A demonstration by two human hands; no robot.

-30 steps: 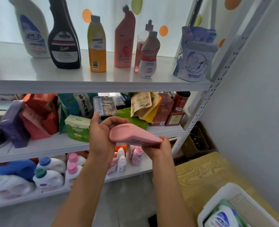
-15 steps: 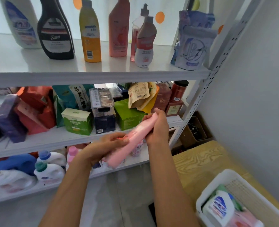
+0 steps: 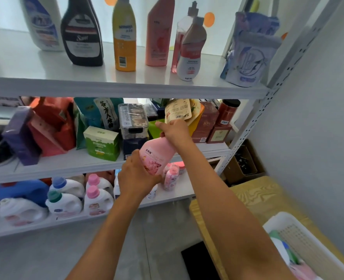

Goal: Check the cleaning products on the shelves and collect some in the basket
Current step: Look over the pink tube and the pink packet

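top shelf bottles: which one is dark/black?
The black bottle, second from the left on the top shelf, with a white "Sam" label. Its neighbours are white, yellow and pink.

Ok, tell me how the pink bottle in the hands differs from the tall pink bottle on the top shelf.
The held pink bottle is tilted, gripped low by the left hand and at its top by the right hand; the tall pink bottle stands upright on the top shelf, untouched. The held one shows a blossom print and dark lettering on its face; the shelf one's label is faint. Both are pink plastic.
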